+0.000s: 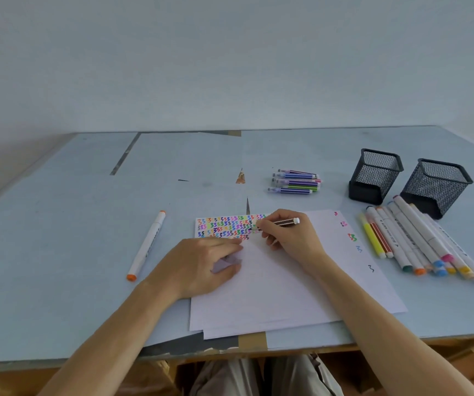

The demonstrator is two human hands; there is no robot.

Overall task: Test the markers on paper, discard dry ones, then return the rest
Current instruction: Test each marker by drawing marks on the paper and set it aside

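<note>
The right hand [290, 235] was wrapped around a thin dark striped marker with a white end [284, 222], tip down on the white sheet of paper [281, 287], right at the rows of colourful squiggles [227, 225] along the paper's far edge. The left hand [201, 264] lay on the paper's left side, fingers curled over a small pale cap [226, 262]. Left of the paper sat a lone white marker with orange ends [146, 245]. Right of the paper was a row of fat white markers [418, 241], and beyond those two black mesh pen cups [375, 175]. Past the paper's far edge lay a bunch of purple striped markers [295, 181] on the pale blue table [58, 224].
</note>
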